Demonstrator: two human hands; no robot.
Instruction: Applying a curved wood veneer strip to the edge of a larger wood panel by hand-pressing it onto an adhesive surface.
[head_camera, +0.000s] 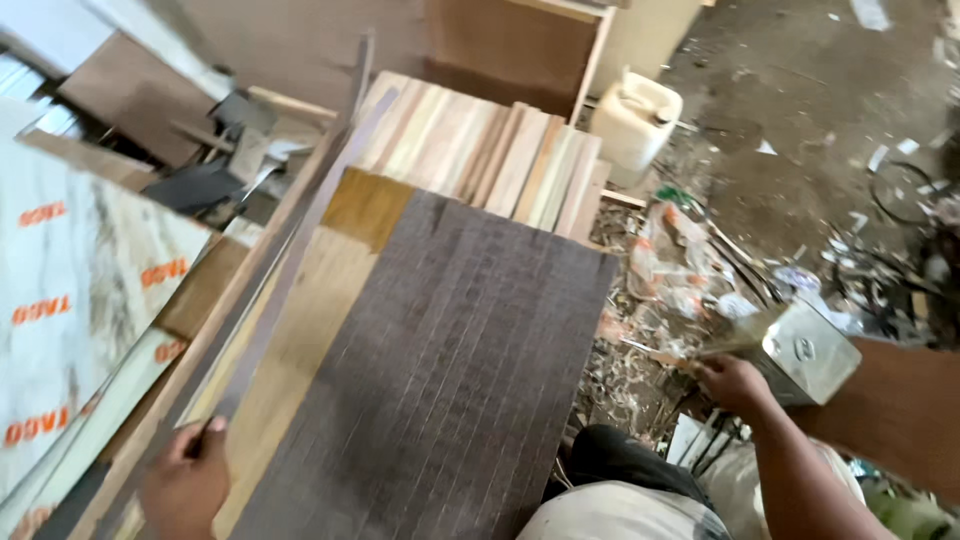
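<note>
Left hand (185, 480) at lower left edge of view: fingers pinched shut on near end of a long thin grey strip (300, 235), thumb on top. Strip running away along left side of the work, over a pale wooden board (290, 345), far end reaching up past the stacked timber.

Right hand (730, 385) out to the right, off the board and over the littered floor (800, 150): fingers curled around a thin stick-like handle (665, 358), tip pointing left. Kind of tool not discernible; motion blur. Grip closed, narrow. Just beyond the knuckles, a shiny square metal tin (810, 350), tilted; contact with the hand not clear.

Between the hands: dark brown laminate sheet (450, 380) with fine grid lines, lying flat on the pale board, near edge cut off by the frame. Glossy yellowish patch at the sheet's far left corner.

Left margin: marble-patterned sheets (70, 300) in printed film, partly cut off.

Beyond: row of light timber slats (480, 155) side by side. Behind, a white plastic jerrycan (635, 120) on the floor beside a brown cabinet panel (510, 45). Floor debris at right blurred, mostly shavings and scraps.
</note>
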